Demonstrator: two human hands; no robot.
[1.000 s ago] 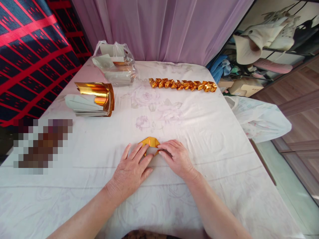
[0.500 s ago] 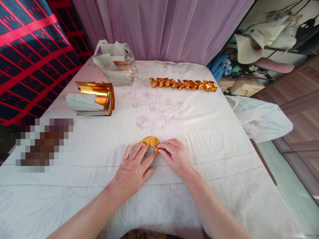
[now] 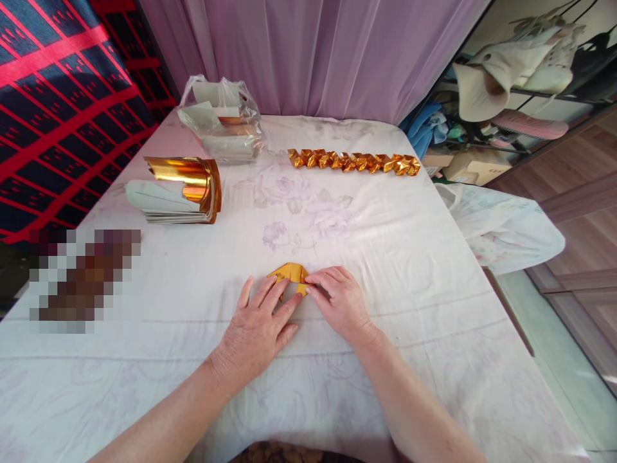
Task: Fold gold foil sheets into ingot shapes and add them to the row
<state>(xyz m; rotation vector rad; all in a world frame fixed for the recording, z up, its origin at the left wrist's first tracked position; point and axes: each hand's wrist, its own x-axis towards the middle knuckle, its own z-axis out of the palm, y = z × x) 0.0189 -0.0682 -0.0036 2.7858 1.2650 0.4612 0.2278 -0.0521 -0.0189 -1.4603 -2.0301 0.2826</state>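
A small piece of folded gold foil paper (image 3: pixel 292 271) lies on the floral tablecloth (image 3: pixel 202 347) near the table's front. My left hand (image 3: pixel 255 321) rests flat on its left part, fingers spread and pressing it down. From the right, my right hand (image 3: pixel 340 299) pinches the paper's right corner between thumb and fingers. Part of the paper is covered by my fingers. Farther back, several folded gold foil pieces (image 3: pixel 354 161) stand in a long row. To the left lies a bent stack of gold foil sheets (image 3: pixel 180 170) with pale backs.
A clear plastic bag (image 3: pixel 222 122) with more sheets stands at the back left, before a purple curtain (image 3: pixel 308 58). A blurred-out patch (image 3: pixel 84 276) covers something at the left. Beyond the right edge are a white bag (image 3: pixel 511 225) and a shelf with a pale cap (image 3: pixel 482 90).
The lower right flap of the gold paper has shifted slightly under my fingers. Both hands stay in nearly the same place.
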